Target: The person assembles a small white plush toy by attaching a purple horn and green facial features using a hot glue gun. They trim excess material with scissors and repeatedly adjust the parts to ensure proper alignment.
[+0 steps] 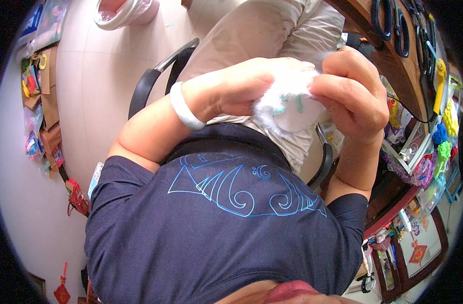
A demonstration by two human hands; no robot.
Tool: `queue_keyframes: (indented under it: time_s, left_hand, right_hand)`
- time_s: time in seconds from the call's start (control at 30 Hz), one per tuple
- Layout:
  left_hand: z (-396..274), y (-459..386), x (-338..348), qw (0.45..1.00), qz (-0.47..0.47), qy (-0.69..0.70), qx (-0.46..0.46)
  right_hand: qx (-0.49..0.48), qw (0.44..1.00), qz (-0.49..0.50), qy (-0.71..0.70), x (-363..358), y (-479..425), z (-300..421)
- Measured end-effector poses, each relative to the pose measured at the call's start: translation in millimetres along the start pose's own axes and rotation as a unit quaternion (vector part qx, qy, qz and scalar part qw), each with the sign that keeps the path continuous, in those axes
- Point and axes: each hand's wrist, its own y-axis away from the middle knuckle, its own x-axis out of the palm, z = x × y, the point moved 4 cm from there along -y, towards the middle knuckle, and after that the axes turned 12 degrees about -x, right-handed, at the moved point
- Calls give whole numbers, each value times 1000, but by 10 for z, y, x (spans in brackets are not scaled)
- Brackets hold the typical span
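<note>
Over my lap I hold a small white faux-fur piece (292,110) that bears pale teal marks or stitches and a smooth round white patch. My left hand (250,81), with a white bangle (185,106) at its wrist, grips the piece from the left side. At the upper right edge, the thumb and forefinger of my right hand (353,91) pinch the fur. The bright white surface is overexposed, so finer detail is lost. Whether a needle or thread sits between the right fingertips cannot be seen.
A wooden table (400,64) at the right bears black-handled scissors (401,32) and a yellow cutter (439,85). Green yarn (443,154) hangs beyond it. A pink bin (140,15) stands on the floor, and a chair armrest (142,91) lies left of my legs.
</note>
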Motion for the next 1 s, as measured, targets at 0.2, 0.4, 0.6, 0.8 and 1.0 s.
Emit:
queue_keyframes:
  time_s: [0.2, 0.4, 0.6, 0.8, 1.0]
  left_hand:
    - [8, -28, 25, 999, 36, 11, -6]
    - [30, -26, -9, 999, -28, -8, -18]
    - [-3, 30, 28, 997, -17, -74, -9]
    - [88, -81, -59, 999, -17, -10, -41]
    - [104, -95, -12, 995, -55, 25, -73]
  right_hand:
    - [-10, 999, 35, -30, 25, -9, -15]
    - [0, 995, 100, -28, 19, -10, -9]
    - [4, 996, 85, -12, 6, -25, -8]
    - [-1, 992, 124, -29, 19, -27, -7]
    - [16, 984, 168, -49, -15, -68, 10]
